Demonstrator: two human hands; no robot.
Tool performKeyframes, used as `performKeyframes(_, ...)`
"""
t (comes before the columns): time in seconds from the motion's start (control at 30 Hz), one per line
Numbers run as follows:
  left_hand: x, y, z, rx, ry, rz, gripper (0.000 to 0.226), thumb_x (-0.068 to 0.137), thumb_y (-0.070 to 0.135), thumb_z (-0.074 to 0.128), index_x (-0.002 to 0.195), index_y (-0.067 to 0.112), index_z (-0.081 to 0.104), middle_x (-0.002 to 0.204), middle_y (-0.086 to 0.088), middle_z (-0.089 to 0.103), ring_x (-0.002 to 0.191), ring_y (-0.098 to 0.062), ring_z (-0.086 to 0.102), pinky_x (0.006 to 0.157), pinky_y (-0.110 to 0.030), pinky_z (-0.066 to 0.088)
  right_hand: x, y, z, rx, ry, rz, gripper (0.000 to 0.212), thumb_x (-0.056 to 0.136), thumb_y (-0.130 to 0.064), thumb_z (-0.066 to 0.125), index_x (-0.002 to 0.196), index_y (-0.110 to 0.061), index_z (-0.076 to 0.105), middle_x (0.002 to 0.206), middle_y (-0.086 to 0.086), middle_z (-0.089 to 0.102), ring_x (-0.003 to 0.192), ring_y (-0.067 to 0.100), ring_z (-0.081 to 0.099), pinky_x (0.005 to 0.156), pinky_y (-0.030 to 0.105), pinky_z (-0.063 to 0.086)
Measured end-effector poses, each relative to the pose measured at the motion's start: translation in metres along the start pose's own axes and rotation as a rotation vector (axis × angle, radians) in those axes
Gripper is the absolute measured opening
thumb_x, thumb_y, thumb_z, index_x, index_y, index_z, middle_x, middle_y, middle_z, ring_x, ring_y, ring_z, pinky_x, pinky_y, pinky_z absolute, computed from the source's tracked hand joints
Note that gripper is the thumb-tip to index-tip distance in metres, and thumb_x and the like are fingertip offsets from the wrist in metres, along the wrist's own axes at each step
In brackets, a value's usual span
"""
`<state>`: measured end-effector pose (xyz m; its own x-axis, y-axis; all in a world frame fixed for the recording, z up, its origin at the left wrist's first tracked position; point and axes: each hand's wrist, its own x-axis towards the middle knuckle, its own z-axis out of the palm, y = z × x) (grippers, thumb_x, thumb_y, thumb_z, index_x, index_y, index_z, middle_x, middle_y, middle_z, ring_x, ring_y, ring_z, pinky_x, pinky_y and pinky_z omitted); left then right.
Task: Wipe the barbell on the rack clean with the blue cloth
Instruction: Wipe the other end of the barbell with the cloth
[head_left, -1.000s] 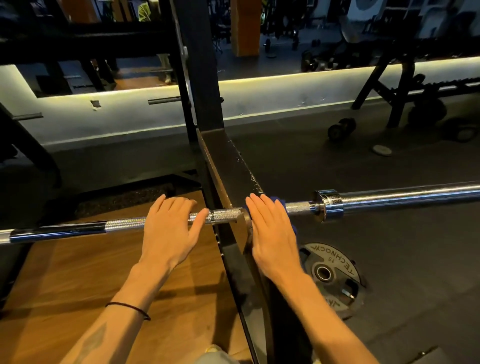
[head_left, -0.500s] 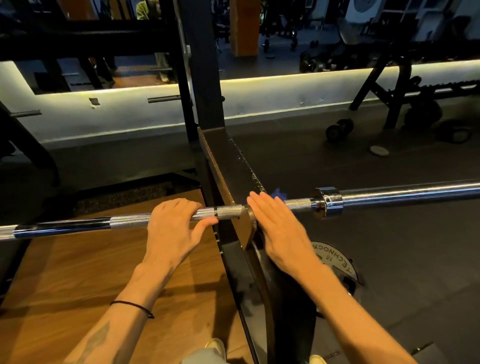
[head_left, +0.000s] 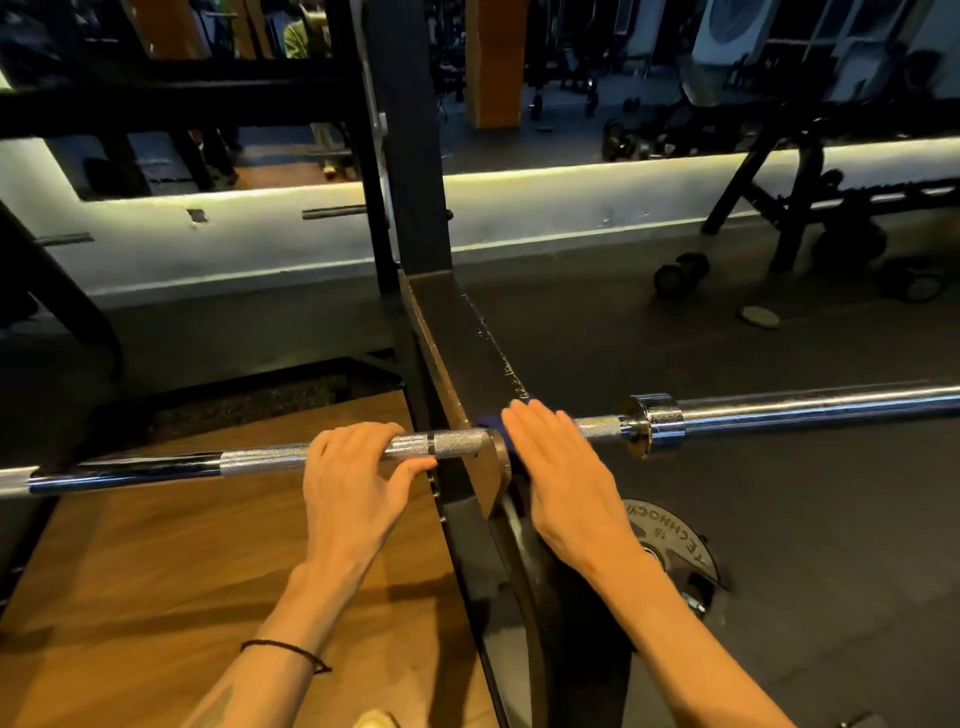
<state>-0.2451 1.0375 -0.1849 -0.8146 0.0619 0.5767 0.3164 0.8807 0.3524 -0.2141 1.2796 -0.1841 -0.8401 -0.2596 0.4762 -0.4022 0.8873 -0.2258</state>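
Right hand (head_left: 563, 470): flat, fingers straight, pressing the blue cloth (head_left: 493, 422) onto the bar just right of the rack.
Left hand (head_left: 353, 475): fingers curled over the knurled shaft.
Barbell (head_left: 779, 408): lies across the rack (head_left: 457, 338).
Weight plate (head_left: 670, 535): on the floor, near right.

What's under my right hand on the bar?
A blue cloth peeks out beside the right hand, against the barbell. The palm covers most of it.
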Motion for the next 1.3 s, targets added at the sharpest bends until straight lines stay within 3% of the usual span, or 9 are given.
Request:
performKeyframes(0.07, -0.001, 0.001, 0.001, -0.029, 0.024, -0.006, 0.041, 0.080, 0.053, 0.072, 0.106, 0.021, 0.069, 0.100, 0.005, 0.069, 0.101, -0.014, 0.061, 0.096, -0.036, 0.040, -0.001, 0.015, -0.012, -0.028, 0.053, 0.174, 0.043, 0.090, -0.014, 0.058, 0.131, -0.023, 0.047, 0.125, -0.003, 0.052, 0.112, 0.021, 0.050, 0.097, 0.044, 0.047)
performKeyframes(0.17, -0.004, 0.005, 0.002, -0.063, 0.072, -0.023, 0.041, 0.076, 0.044, 0.080, 0.107, 0.019, 0.070, 0.101, 0.002, 0.070, 0.101, -0.017, 0.062, 0.095, -0.036, 0.041, -0.006, 0.016, -0.002, -0.086, 0.174, 0.321, 0.054, 0.090, -0.008, 0.063, 0.143, -0.006, 0.049, 0.142, 0.012, 0.054, 0.139, 0.032, 0.044, 0.120, 0.050, 0.031)
performKeyframes(0.37, -0.008, 0.012, 0.001, -0.066, 0.027, -0.097, 0.044, 0.073, 0.032, 0.086, 0.111, 0.019, 0.068, 0.105, 0.002, 0.067, 0.105, -0.017, 0.059, 0.099, -0.040, 0.043, 0.004, -0.017, 0.021, 0.016, 0.097, 0.006, 0.088, 0.075, 0.009, 0.072, 0.153, -0.012, 0.037, 0.157, 0.006, 0.044, 0.149, 0.023, 0.033, 0.127, 0.032, 0.007)
performKeyframes(0.47, -0.010, 0.009, -0.003, -0.073, 0.009, -0.062, 0.044, 0.076, 0.030, 0.083, 0.115, 0.020, 0.066, 0.108, 0.002, 0.066, 0.106, -0.017, 0.058, 0.100, -0.037, 0.041, 0.004, -0.002, 0.000, -0.017, 0.000, -0.092, 0.068, 0.084, 0.000, 0.063, 0.148, -0.013, 0.046, 0.150, 0.006, 0.050, 0.139, 0.025, 0.045, 0.120, 0.042, 0.031)
performKeyframes(0.57, -0.008, 0.004, -0.010, -0.057, -0.018, 0.013, 0.040, 0.084, 0.041, 0.073, 0.117, 0.021, 0.064, 0.109, 0.003, 0.065, 0.105, -0.014, 0.058, 0.097, -0.039, 0.045, -0.006, 0.026, -0.023, -0.024, 0.058, 0.165, 0.052, 0.083, -0.005, 0.063, 0.132, -0.014, 0.052, 0.127, 0.005, 0.055, 0.116, 0.024, 0.053, 0.108, 0.044, 0.043)
performKeyframes(0.8, 0.020, -0.002, -0.021, 0.126, -0.209, 0.071, 0.038, 0.087, 0.065, 0.053, 0.099, 0.028, 0.055, 0.093, 0.011, 0.054, 0.082, -0.010, 0.051, 0.079, -0.030, 0.030, 0.012, -0.030, 0.004, 0.072, 0.058, 0.197, 0.080, 0.071, 0.004, 0.076, 0.145, -0.005, 0.048, 0.146, 0.012, 0.053, 0.143, 0.023, 0.036, 0.122, 0.022, 0.003)
performKeyframes(0.93, 0.025, -0.008, -0.018, 0.075, -0.262, 0.066, 0.034, 0.088, 0.063, 0.055, 0.094, 0.030, 0.046, 0.095, 0.010, 0.050, 0.080, -0.009, 0.048, 0.081, -0.031, 0.032, 0.003, -0.014, 0.006, -0.023, -0.010, 0.032, 0.084, 0.078, 0.000, 0.074, 0.154, -0.011, 0.040, 0.158, 0.007, 0.042, 0.151, 0.014, 0.021, 0.127, 0.032, 0.008)
performKeyframes(1.17, 0.018, -0.002, -0.011, 0.068, -0.184, 0.039, 0.034, 0.085, 0.056, 0.065, 0.098, 0.026, 0.055, 0.085, 0.014, 0.054, 0.077, -0.005, 0.048, 0.085, -0.025, 0.034, -0.008, 0.012, -0.005, -0.014, 0.095, 0.367, 0.083, 0.077, 0.010, 0.065, 0.154, -0.007, 0.038, 0.157, 0.013, 0.041, 0.151, 0.030, 0.029, 0.125, 0.041, 0.016)
performKeyframes(1.3, 0.013, 0.000, -0.011, 0.094, -0.175, 0.051, 0.041, 0.087, 0.055, 0.060, 0.111, 0.022, 0.061, 0.093, 0.008, 0.063, 0.087, -0.012, 0.059, 0.091, -0.033, 0.043, 0.001, -0.024, 0.014, 0.091, 0.001, 0.116, 0.086, 0.082, 0.005, 0.061, 0.158, -0.018, 0.028, 0.164, 0.002, 0.030, 0.155, 0.015, 0.014, 0.126, 0.027, -0.002)
